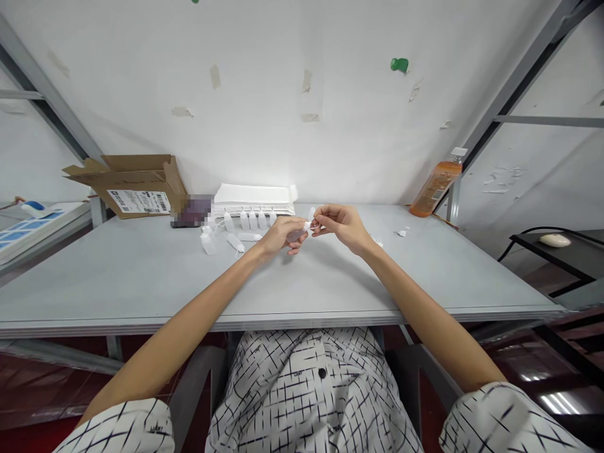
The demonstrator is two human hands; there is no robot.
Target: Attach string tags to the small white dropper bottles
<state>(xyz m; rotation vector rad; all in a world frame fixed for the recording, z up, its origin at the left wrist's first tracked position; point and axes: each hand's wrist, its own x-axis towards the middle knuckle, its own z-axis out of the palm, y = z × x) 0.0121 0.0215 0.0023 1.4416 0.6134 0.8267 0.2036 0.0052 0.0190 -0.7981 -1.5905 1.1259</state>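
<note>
My left hand (282,235) is closed around a small translucent white squeeze bottle (296,235), held tilted above the table with its capped end toward the right. My right hand (346,228) is pinched at that capped end, its fingertips on a small white part too fine to name. Behind the fingers of my right hand, another white bottle (312,212) partly shows. To the left of my left hand, several like bottles (253,220) stand in a row, and a few lie on their sides, such as one bottle (234,243) with a thin loop.
A stack of white sheets or flat boxes (255,195) sits against the wall. An open cardboard box (136,189) and a dark, blurred object (195,211) are at the left. Small white bits (401,233) lie right of my hands. An orange drink bottle (436,187) leans at the back right.
</note>
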